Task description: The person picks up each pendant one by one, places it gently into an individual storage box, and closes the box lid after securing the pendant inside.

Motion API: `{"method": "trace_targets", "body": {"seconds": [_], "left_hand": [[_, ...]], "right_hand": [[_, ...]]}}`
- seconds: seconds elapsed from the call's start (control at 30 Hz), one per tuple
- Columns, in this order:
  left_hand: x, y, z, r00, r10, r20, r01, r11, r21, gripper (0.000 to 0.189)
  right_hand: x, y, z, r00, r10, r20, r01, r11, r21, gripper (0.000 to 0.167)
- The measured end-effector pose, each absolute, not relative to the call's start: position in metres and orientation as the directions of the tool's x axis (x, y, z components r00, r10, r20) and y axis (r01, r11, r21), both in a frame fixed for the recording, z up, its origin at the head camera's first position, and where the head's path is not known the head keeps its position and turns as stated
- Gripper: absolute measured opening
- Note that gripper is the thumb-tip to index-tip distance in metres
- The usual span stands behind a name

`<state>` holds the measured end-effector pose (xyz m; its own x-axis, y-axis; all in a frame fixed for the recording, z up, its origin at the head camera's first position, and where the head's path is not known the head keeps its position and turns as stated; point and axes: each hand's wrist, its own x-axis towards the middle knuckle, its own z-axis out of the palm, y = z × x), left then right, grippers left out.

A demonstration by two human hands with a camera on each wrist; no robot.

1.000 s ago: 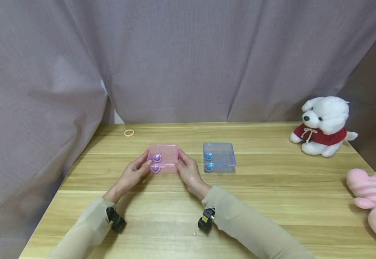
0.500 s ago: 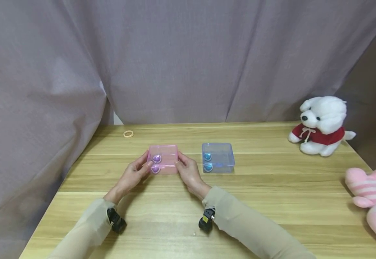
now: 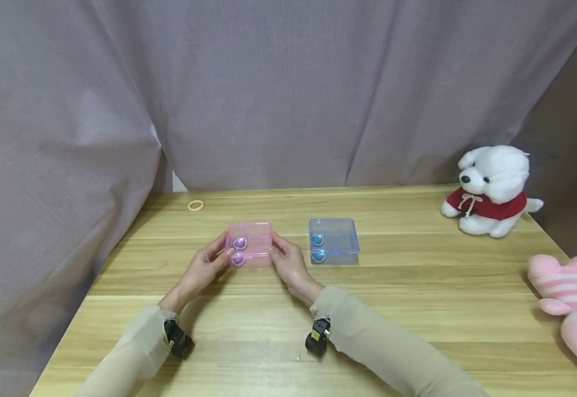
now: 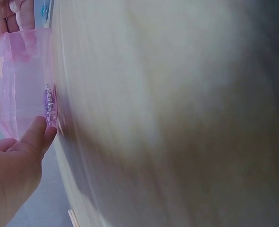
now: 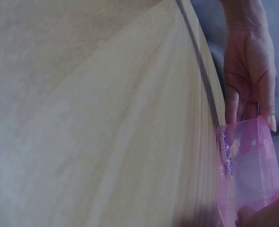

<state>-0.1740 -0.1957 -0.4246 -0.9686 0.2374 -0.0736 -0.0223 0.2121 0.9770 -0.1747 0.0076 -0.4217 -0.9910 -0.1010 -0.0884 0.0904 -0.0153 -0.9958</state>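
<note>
A clear pink plastic box (image 3: 258,236) with its lid down is held between both hands near the middle of the table. My left hand (image 3: 206,266) grips its left side, thumb near the front corner. At the opposite side my right hand (image 3: 290,267) holds it between thumb and fingers. Through the plastic shows a purple bead-edged gem (image 3: 240,243), with a similar purple shape just in front of it. The left wrist view has the gem's beaded edge (image 4: 49,101) low in the box. In the right wrist view, fingers of both hands reach the box (image 5: 248,175) from opposite ends.
Right of the hands stands a clear blue box (image 3: 343,237) with blue gem shapes (image 3: 318,240) at its left. A pale ring (image 3: 196,205) lies at the back left. A white plush dog (image 3: 504,179) and a pink plush toy (image 3: 573,281) are at the right. A curtain (image 3: 268,94) hangs behind.
</note>
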Motion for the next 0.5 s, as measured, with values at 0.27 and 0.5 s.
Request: {"method": "trace_targets", "body": {"seconds": [0.27, 0.5], "left_hand": [[-0.176, -0.197, -0.425, -0.970, 0.229, -0.077, -0.029, 0.205, 0.978, 0.063], [-0.180, -0.203, -0.419, -0.965, 0.252, -0.075, -0.004, 0.271, 0.963, 0.063]], "right_hand": [[-0.176, 0.008, -0.423, -0.991, -0.106, -0.080, 0.081, 0.000, -0.997, 0.048], [-0.172, 0.021, -0.405, -0.986, -0.159, -0.039, 0.031, 0.056, -0.998, 0.050]]}}
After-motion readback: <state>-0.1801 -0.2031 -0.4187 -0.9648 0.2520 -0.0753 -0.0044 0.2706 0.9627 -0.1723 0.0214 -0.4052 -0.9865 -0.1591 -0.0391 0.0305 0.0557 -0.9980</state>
